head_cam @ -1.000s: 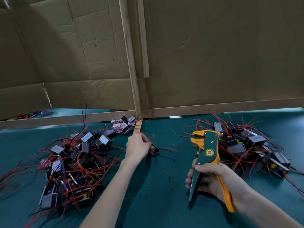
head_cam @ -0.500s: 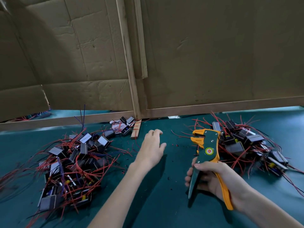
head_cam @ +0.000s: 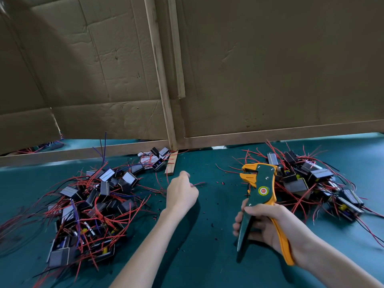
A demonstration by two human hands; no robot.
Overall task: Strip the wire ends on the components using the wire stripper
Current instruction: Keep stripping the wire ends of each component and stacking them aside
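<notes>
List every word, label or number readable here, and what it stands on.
No text can be read.
Round yellow-and-red sticker on the green-and-orange wire stripper: white marks at its centre, too blurred.
Small black box-shaped components with red wires, in both piles: any labels too small.
Brown cardboard panels: no print shows.

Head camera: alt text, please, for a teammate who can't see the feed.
A person's right hand grips a green-and-orange wire stripper upright over a teal table, while the left hand pinches a red wire. Red-wired components lie in a left pile and a right pile.
</notes>
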